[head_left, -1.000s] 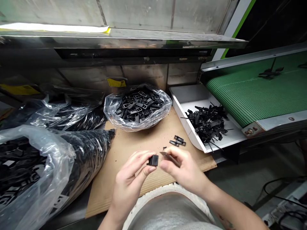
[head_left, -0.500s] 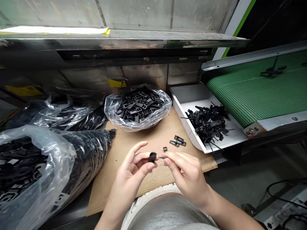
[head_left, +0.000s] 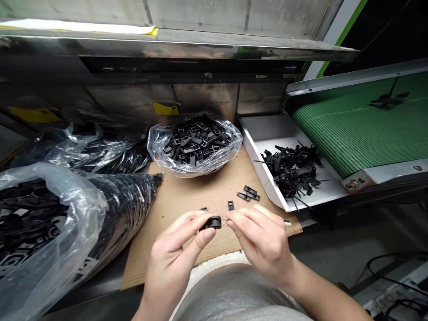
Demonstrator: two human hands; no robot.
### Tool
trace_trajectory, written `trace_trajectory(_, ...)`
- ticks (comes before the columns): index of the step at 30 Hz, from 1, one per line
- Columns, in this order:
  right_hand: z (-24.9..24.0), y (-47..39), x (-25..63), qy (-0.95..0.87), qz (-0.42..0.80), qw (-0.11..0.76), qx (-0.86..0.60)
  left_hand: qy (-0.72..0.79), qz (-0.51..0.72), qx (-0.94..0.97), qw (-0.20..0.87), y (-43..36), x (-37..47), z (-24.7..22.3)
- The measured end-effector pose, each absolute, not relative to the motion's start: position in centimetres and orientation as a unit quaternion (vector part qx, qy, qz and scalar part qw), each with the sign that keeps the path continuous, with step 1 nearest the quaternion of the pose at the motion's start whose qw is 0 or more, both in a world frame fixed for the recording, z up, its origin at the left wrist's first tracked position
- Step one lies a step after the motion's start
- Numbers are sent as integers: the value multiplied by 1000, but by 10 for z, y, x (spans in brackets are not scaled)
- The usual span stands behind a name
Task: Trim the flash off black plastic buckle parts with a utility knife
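My left hand [head_left: 180, 243] pinches a small black plastic part [head_left: 214, 222] with a rounded end between thumb and forefinger. Opposite it, my right hand [head_left: 262, 238] is closed around a thin blade, now mostly hidden by the fingers. The two hands' fingertips are a short gap apart above a cardboard sheet [head_left: 187, 191]. A pale stub [head_left: 287, 223] shows past my right hand; whether it belongs to the blade I cannot tell. Just beyond the fingers lie a black clip [head_left: 230, 205] and a small cluster of black clips [head_left: 248, 193].
Behind the hands stands a clear bag [head_left: 157, 154] full of black clips. A white tray [head_left: 267, 178] of tangled black parts is at right, beside a green conveyor belt [head_left: 361, 129] carrying a black piece. Large plastic bags [head_left: 87, 209] of black parts fill the left.
The black part in my left hand has turned, showing its rounded side, and my left fingers have closed in. The blade between the hands shows less. The view has tilted slightly.
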State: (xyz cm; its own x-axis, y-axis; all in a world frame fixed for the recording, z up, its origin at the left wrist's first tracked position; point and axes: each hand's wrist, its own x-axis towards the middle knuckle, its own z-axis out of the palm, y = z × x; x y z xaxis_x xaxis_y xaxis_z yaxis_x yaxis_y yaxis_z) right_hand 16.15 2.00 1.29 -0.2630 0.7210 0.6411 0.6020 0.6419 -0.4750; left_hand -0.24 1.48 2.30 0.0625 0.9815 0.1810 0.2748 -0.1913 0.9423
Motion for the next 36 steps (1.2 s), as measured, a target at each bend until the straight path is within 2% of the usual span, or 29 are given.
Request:
trace_trajectory(20, 15, 17, 161, -790, 86, 438, -421, 538, 481, 569, 394, 8, 5, 35)
trace_trajectory(30, 18, 18, 159, -802, 104, 401, -431, 542, 488, 554, 401, 9, 3, 32)
trace_trajectory(33, 25, 22, 162, -807, 148, 373, -433, 529, 478, 586, 385, 12, -3, 27)
trace_trajectory(36, 34, 26, 166, -805, 252, 343, -414, 493, 460, 643, 363, 14, -9, 24)
